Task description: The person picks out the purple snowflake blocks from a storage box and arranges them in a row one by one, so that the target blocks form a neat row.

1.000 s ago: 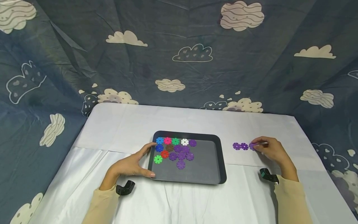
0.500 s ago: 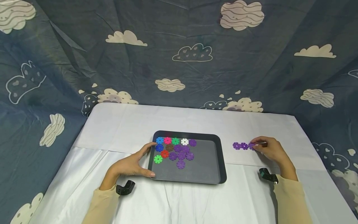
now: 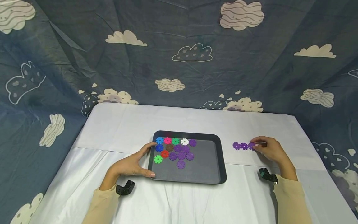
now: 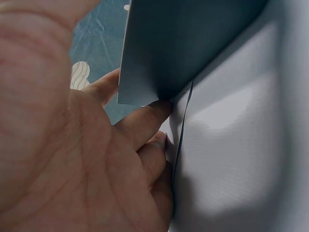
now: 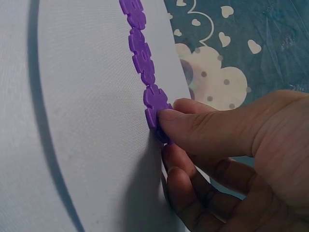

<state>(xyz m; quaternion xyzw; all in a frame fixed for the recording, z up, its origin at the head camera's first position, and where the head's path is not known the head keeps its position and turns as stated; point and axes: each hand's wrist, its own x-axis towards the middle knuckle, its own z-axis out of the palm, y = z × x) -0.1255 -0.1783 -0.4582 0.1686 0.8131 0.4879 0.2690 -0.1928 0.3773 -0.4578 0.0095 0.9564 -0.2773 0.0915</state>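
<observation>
My left hand (image 3: 129,165) holds the left side of a dark grey tray (image 3: 222,168), forefinger at the rim and thumb at the near left corner. In the left wrist view its fingers (image 4: 145,123) lie against the tray's underside (image 4: 183,43). Right of the tray, my right hand (image 3: 271,151) pinches a purple notched plastic disc (image 5: 156,101) between thumb and fingers, low over the white cloth. That disc ends a row with two more purple discs, a middle one (image 3: 244,146) and a left one (image 3: 236,146). The fingers partly cover the pinched disc.
Inside the tray lie several purple discs (image 3: 181,155), plus a white disc (image 3: 184,142), a red disc (image 3: 165,154), a brown disc (image 3: 169,147), and blue, pink and green ones. White cloth (image 3: 195,202) covers the table; a cloud-print curtain (image 3: 179,71) hangs behind.
The pinched purple disc has shifted very slightly left towards the middle disc of the row, with my right hand. My left hand and the tray stay put.
</observation>
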